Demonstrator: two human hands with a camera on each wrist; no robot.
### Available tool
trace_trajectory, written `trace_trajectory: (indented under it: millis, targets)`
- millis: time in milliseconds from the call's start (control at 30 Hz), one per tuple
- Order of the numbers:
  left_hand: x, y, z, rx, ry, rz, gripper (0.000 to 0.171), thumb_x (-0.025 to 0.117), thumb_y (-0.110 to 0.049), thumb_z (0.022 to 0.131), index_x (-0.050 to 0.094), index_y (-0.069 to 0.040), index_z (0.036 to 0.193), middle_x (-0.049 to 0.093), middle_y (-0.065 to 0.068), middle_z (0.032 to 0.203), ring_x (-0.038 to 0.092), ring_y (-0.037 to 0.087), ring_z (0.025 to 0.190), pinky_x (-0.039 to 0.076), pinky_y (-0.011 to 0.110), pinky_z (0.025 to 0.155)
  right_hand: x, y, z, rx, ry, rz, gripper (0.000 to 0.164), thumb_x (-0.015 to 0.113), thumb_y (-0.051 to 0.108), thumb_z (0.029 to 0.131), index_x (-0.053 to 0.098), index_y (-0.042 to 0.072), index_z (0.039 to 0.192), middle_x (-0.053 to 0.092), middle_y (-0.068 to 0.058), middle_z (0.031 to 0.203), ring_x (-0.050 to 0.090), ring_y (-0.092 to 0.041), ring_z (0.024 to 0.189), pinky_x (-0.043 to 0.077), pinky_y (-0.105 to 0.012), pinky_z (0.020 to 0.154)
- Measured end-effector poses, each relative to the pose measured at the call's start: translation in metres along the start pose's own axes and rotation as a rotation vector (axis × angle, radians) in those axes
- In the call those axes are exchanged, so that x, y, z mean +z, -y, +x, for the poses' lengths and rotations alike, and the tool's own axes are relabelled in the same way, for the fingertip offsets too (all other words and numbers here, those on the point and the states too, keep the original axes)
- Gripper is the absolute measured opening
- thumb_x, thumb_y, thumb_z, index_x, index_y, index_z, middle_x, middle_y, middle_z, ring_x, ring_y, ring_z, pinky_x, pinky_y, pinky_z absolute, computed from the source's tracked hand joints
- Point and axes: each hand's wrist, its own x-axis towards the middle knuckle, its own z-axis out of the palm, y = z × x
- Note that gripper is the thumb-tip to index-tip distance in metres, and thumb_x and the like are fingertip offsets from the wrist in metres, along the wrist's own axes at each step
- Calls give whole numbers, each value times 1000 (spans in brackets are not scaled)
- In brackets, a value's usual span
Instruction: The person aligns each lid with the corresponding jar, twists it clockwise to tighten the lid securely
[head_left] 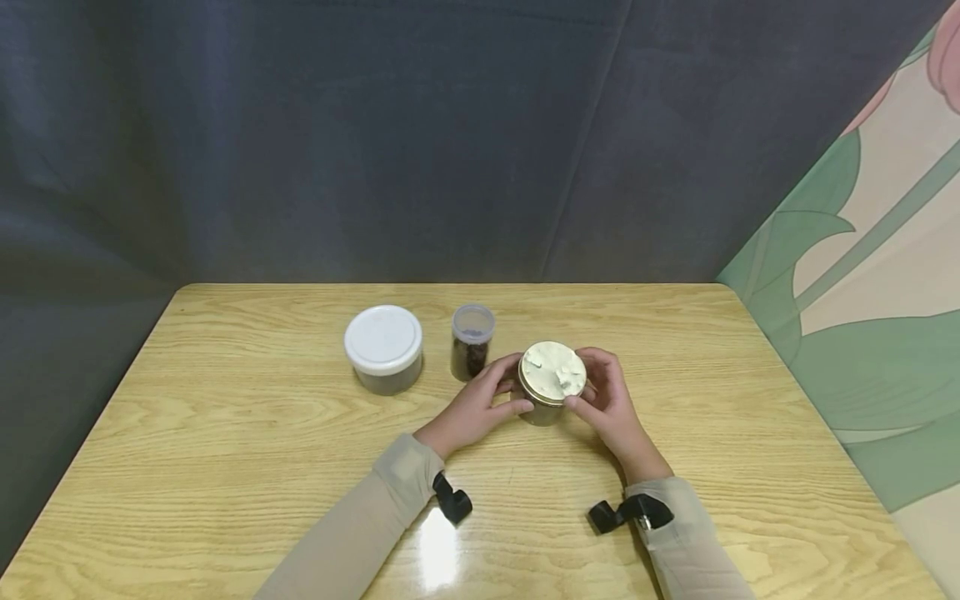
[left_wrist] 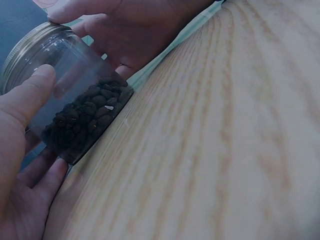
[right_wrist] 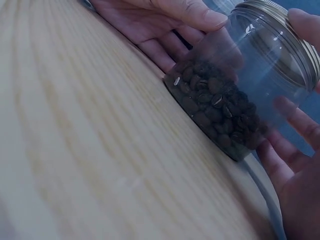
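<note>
A clear jar of coffee beans (right_wrist: 215, 100) with a gold screw lid (head_left: 553, 372) stands on the wooden table. Torn whitish bits show on the lid's top. From the left, my left hand (head_left: 474, 410) holds the jar, its thumb against the clear wall and its fingers around the far side. My right hand (head_left: 617, 414) grips from the opposite side, thumb at the lid's edge and fingers around the jar. Both wrist views show the dark beans filling the lower part, some with a pale crease.
Behind my left hand stands a smaller clear container (head_left: 472, 343) with dark contents and a translucent top. Further left is a round tub (head_left: 384, 350) with a white lid. A dark curtain (head_left: 420, 142) hangs behind the table (head_left: 247, 417); a floral panel (head_left: 862, 350) is at the right.
</note>
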Motion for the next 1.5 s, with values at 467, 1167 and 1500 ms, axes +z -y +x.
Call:
trace_trajectory:
  millis: [467, 1167, 1500]
  targets:
    - [0, 1, 1, 9, -6, -4, 71, 68, -18, 99, 30, -7, 157, 39, 12, 157, 39, 23, 144, 40, 31, 115, 0, 1, 0, 9, -4, -122, 60, 43, -6, 94, 35, -2, 154, 53, -4, 143, 48, -16, 133, 40, -24, 108]
    - [0, 0, 1, 14, -4, -1, 71, 68, -17, 99, 30, -6, 157, 39, 12, 156, 40, 22, 143, 40, 29, 114, 0, -1, 1, -23, 4, 12, 61, 53, -20, 86, 30, -13, 143, 53, -5, 133, 52, -16, 124, 45, -24, 107]
    - [0, 2, 1, 26, -7, -12, 70, 69, -16, 98, 31, -6, 157, 40, 13, 156, 41, 25, 143, 40, 33, 115, -1, -1, 0, -14, 18, -18, 61, 50, -11, 92, 26, -9, 148, 52, -4, 134, 51, -16, 126, 44, -24, 107]
